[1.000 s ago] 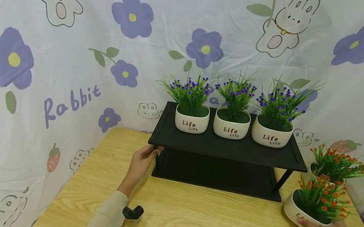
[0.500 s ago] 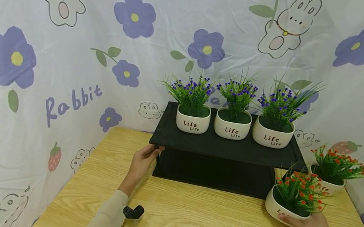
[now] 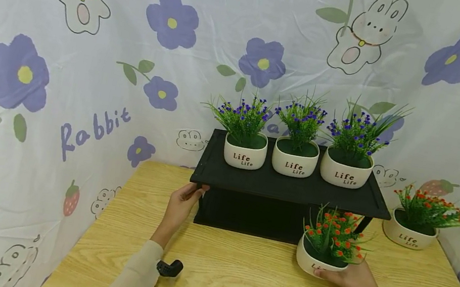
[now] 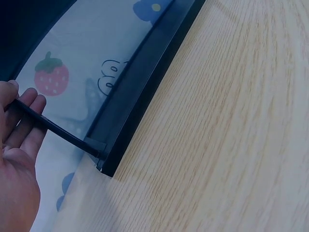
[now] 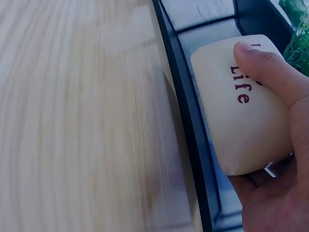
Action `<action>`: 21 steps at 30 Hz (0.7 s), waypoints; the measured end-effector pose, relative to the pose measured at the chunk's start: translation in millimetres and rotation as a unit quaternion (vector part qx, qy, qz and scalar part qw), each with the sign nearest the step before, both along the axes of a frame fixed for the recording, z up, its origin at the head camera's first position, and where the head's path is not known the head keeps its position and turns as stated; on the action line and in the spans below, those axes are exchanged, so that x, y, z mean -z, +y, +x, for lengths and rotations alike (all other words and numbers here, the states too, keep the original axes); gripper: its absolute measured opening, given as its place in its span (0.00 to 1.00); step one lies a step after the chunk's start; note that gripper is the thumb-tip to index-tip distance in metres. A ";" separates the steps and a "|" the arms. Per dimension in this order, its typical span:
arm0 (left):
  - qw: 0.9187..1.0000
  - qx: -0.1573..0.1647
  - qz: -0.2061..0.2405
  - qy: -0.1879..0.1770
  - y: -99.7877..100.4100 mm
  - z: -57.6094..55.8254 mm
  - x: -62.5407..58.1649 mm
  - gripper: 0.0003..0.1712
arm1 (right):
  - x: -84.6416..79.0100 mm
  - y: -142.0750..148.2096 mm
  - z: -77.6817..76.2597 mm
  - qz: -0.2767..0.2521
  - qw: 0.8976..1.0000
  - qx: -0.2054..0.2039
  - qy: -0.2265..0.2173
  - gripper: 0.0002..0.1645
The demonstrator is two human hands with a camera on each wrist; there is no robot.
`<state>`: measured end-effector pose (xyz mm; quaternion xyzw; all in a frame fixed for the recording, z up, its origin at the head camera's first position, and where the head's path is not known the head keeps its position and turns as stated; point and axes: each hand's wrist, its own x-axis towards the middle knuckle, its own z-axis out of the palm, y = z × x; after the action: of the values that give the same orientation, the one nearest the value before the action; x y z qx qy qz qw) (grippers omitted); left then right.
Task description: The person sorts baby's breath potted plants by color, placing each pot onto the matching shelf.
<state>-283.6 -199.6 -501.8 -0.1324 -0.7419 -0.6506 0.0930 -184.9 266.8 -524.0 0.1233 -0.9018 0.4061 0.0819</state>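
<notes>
A black two-tier shelf [image 3: 291,191] stands on the wooden table. My left hand [image 3: 183,200] holds its front left post [image 4: 60,131] just under the top board, thumb on one side and fingers on the other. My right hand [image 3: 355,281] grips a white "Life" flowerpot [image 3: 314,263] with orange flowers, thumb across the lettering. That pot is tilted in front of the shelf's lower tier, near its right end. In the right wrist view the pot [image 5: 241,125] appears over the shelf's edge; whether it touches the shelf I cannot tell.
Three white pots with purple flowers line the top board: left pot [image 3: 244,156], middle pot [image 3: 294,164], right pot [image 3: 345,175]. Another orange-flowered pot [image 3: 409,237] sits right of the shelf. A patterned cloth [image 3: 100,64] hangs behind the table [image 3: 225,276].
My right hand has carried the orange-flowered pot leftward, from beside the other orange-flowered pot to the shelf's front. The left hand keeps its hold on the post.
</notes>
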 end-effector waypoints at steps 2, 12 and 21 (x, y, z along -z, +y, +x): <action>1.000 -0.001 0.000 -0.002 -0.2 0.0 0.0 0.21 | -1.1 -11.2 -2.9 -0.009 1.000 -0.018 0.000 0.62; 1.000 -0.011 0.001 -0.013 -0.5 0.5 -1.5 0.21 | -2.4 -61.8 -17.0 -0.038 0.996 -0.077 -0.013 0.65; 1.000 -0.009 0.002 -0.010 0.2 0.5 -1.0 0.21 | 2.0 -101.2 -28.6 -0.051 0.991 -0.126 -0.009 0.62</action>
<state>-283.1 -199.4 -500.8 -0.1190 -0.7427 -0.6527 0.0911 -213.5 165.6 -525.9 0.2281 -0.8576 0.4600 0.0286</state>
